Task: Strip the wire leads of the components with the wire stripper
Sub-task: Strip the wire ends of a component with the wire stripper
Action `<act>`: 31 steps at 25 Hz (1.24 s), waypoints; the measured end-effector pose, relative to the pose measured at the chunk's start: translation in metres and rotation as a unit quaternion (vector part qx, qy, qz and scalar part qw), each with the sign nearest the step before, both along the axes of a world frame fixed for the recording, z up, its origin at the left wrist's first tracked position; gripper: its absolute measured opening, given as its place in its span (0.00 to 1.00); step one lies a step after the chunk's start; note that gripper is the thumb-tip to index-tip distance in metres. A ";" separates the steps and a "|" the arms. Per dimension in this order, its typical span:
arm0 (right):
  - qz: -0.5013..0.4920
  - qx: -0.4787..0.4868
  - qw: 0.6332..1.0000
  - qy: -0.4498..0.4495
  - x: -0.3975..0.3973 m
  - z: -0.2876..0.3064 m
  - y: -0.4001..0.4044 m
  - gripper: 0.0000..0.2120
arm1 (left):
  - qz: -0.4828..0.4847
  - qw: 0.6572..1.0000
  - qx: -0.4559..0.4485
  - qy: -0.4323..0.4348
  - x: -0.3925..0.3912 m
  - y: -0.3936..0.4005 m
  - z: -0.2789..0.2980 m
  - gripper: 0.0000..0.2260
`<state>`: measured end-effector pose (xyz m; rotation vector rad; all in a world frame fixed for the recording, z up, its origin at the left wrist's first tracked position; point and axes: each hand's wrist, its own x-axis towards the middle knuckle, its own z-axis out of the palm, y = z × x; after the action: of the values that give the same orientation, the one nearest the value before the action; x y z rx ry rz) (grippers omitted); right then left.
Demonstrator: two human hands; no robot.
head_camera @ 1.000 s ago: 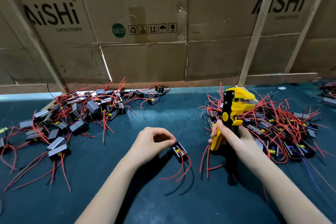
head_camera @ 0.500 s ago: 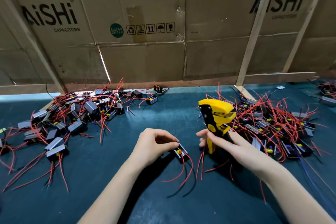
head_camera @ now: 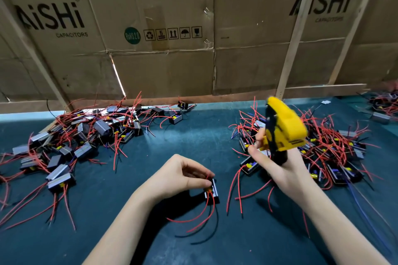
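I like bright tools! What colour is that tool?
The wire stripper is yellow and black, seen from the head view.

Even, moderately bright light falls from above, with no glare. Soft dark shadows lie on the dark teal table mat (head_camera: 193,146) under both forearms. The yellow-and-black plastic wire stripper (head_camera: 282,129) is smeared by motion blur. Wide-angle distortion bows the brown printed cardboard wall (head_camera: 172,66) and softens the far right edge.
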<state>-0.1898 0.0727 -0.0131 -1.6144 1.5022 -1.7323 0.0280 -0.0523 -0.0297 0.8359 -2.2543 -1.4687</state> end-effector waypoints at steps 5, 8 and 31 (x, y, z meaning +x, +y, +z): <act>-0.056 0.040 0.995 -0.077 -0.014 0.002 0.000 0.18 | 0.007 0.996 -0.049 -0.073 0.002 0.012 0.011 0.21; -0.165 0.080 0.979 0.086 -0.026 0.001 0.001 0.16 | -0.024 0.986 -0.129 -0.107 -0.001 0.022 0.012 0.18; -0.379 0.150 0.819 0.405 -0.031 -0.019 -0.007 0.22 | 0.164 0.979 -0.056 0.105 -0.022 0.025 0.003 0.08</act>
<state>-0.2209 0.0658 -0.0322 -1.7878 2.9689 -0.9321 0.0063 -0.0276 -0.0272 0.9185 -1.9161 -1.2051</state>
